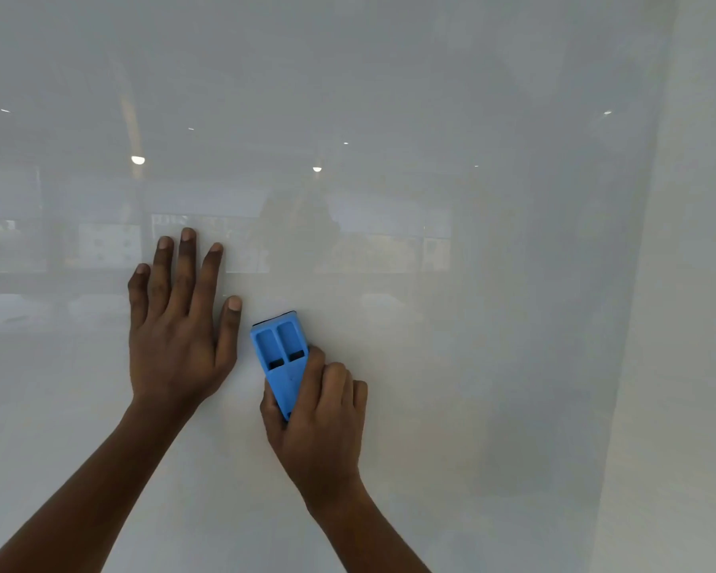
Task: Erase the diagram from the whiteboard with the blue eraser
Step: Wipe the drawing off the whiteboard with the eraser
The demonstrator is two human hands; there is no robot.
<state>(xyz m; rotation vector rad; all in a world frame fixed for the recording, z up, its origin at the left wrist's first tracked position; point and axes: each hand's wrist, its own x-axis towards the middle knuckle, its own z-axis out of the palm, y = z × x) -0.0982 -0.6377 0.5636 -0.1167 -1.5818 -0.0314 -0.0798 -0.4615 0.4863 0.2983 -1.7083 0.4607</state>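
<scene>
While the left hand (178, 324) lies spread flat on the whiteboard (430, 283), the right hand (319, 415) curls its grip round the eraser (280, 357), seemingly pressed to the board just beside the left hand; wide board lies above

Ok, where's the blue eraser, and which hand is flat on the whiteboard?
blue eraser (280, 357), head view, on its ridged plastic back.
left hand (174, 337), head view, on the back of the hand lying flat.
whiteboard (472, 283), head view, on a bare glossy patch.
</scene>
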